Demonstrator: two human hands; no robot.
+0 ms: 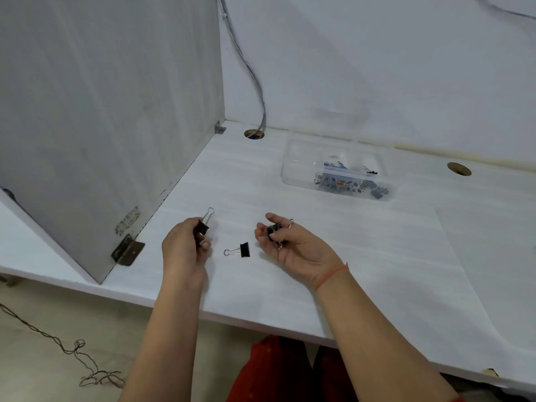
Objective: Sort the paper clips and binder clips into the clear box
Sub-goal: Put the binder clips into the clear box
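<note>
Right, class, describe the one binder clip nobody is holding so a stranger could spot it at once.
On the white desk, near its front edge, look between the left hand and the right hand. A black binder clip lies there, silver wire handles pointing left. Unlike the clips in each hand's grip, it rests loose and untouched.

Grips one black metal binder clip (pixel 204 226) with silver wire handles in the left hand (pixel 185 248). Cups several more black clips (pixel 275 229) in the upturned right hand (pixel 293 248), with a lone black clip (pixel 243 250) lying on the white tabletop (pixel 362 271) between both hands. Well behind, clear plastic compartment box (pixel 298 169) holding blue paper clips (pixel 333 164) and dark binder clips (pixel 380 192).
</note>
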